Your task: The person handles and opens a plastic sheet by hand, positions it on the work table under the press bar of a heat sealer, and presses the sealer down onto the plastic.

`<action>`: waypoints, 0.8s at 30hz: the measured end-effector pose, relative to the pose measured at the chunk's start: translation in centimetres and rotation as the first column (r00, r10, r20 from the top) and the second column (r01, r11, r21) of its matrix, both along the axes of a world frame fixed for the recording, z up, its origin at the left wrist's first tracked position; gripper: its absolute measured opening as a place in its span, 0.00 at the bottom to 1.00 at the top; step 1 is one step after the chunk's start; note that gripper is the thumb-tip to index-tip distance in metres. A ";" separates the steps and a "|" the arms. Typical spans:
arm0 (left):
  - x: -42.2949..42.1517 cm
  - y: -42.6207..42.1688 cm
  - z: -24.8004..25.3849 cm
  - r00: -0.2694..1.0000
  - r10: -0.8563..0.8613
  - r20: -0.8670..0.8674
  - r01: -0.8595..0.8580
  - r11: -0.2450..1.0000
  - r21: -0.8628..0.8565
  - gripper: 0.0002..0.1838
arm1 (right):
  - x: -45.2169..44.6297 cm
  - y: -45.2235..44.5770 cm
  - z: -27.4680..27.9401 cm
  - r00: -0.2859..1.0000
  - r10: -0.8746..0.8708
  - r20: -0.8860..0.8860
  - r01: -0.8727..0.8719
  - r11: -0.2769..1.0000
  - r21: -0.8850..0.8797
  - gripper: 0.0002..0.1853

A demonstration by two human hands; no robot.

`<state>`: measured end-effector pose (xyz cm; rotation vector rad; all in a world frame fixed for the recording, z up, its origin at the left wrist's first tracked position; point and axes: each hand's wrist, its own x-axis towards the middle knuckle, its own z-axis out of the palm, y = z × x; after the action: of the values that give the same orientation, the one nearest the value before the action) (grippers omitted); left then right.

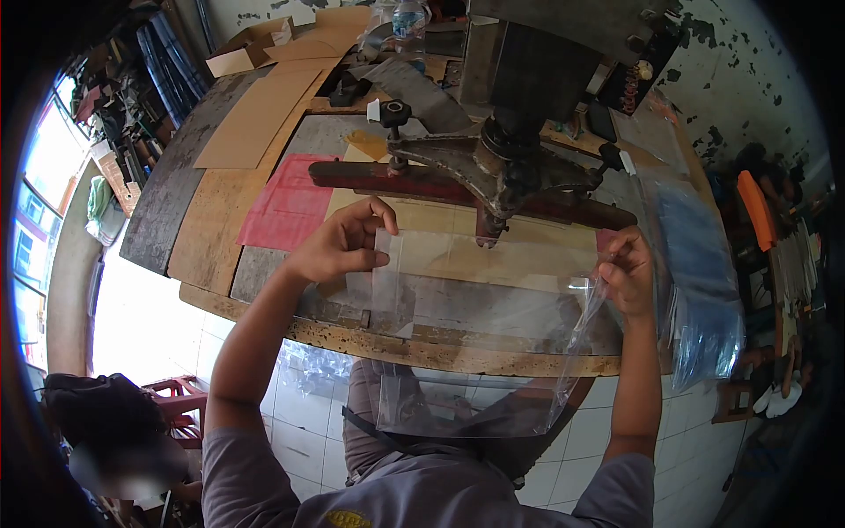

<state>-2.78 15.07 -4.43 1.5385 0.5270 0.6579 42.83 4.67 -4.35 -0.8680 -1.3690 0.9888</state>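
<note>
A clear plastic sheet (493,308) is stretched between my two hands and hangs over the table's front edge toward my lap. My left hand (343,242) pinches its upper left corner between thumb and fingers. At the upper right corner, my right hand (627,273) grips the plastic, which is creased below it. Just beyond the sheet stands a press (506,167) with a dark red bar (405,183) across its foot. Beneath the bar lies a yellowish board (440,220), partly seen through the plastic. A pink sheet (286,204) lies left of the press.
A stack of bluish clear plastic sheets (700,273) lies along the table's right side. Brown cardboard pieces (264,114) cover the left part. A bottle (407,22) stands at the back. Another person (132,449) is at lower left, near a red stool (180,400).
</note>
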 end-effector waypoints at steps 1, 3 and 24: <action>0.1 -0.1 -0.1 1.000 0.008 0.020 -0.008 1.000 0.018 0.19 | 0.0 0.0 0.0 1.000 -0.004 0.012 0.004 1.000 -0.001 0.16; 0.4 -0.2 -0.3 0.998 0.021 0.061 -0.025 0.998 0.055 0.18 | 0.0 -0.2 0.2 0.999 -0.002 0.050 0.002 1.000 -0.018 0.14; 0.2 -0.4 0.2 1.000 -0.022 -0.015 0.022 0.999 0.031 0.27 | 0.5 -0.4 0.2 0.982 -0.042 0.184 0.057 0.996 -0.075 0.08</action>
<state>-2.53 14.70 -4.23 1.5775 0.5119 0.6411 43.30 4.32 -4.13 -1.0692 -1.4622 0.9487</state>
